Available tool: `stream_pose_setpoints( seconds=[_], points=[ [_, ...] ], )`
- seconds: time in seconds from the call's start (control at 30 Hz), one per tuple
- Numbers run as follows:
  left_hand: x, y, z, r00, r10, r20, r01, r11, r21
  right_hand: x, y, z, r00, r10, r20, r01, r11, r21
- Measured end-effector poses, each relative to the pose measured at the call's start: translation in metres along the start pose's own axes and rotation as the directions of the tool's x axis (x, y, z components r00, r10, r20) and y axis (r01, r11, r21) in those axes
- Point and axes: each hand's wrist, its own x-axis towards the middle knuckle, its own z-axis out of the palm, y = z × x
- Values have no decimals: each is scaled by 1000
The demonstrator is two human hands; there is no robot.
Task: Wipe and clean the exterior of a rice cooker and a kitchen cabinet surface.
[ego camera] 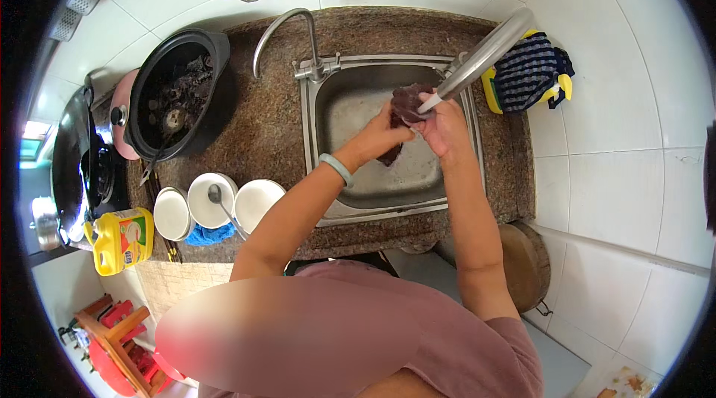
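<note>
Over the stainless steel sink (369,185), my left hand (383,138) and my right hand (444,127) both hold a dark reddish-brown, wet-looking piece (409,100), perhaps meat or seaweed; its kind is not plain. A darker strip of it hangs below my left fingers. The curved steel faucet (486,51) reaches down from the right, its pale tip at the piece beside my right fingers. Whether water runs from it I cannot tell. A pale bangle (337,169) circles my left wrist.
A black pot (221,51) with dark contents and a ladle stands left on the granite counter (268,118). Nearer are white bowls (260,199), a spoon (215,194), a blue cloth (210,235) and a yellow jug (123,238). A second faucet (314,51) rises behind the sink; a checked cloth (528,71) lies right.
</note>
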Motion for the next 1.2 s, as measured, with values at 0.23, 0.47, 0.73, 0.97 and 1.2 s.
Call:
stream_pose_setpoints(
  seconds=[0.23, 0.47, 0.73, 0.97, 1.2],
  points=[
    [23, 18, -24, 977, -109, -184, 203, 744, 637, -5, -26, -28, 986, -145, -77, 151, 986, 71],
    [40, 45, -21, 984, 128, -122, -67, 909, 410, -3, -18, -43, 996, -86, -13, 84, 991, -103],
    [24, 120, -2, 999, 48, -8, -48, 999, -10, -12, 61, -7, 904, -365, 222, 426, 808, -408],
    [-3, 201, 5, 908, 378, -183, -419, 797, -435, 48, 141, -72, 945, -142, 295, 326, 333, -885],
    [-11, 112, -50, 987, 132, -95, -9, 630, 777, 7, 38, -33, 981, -135, 143, 172, 939, -296]
  ],
)
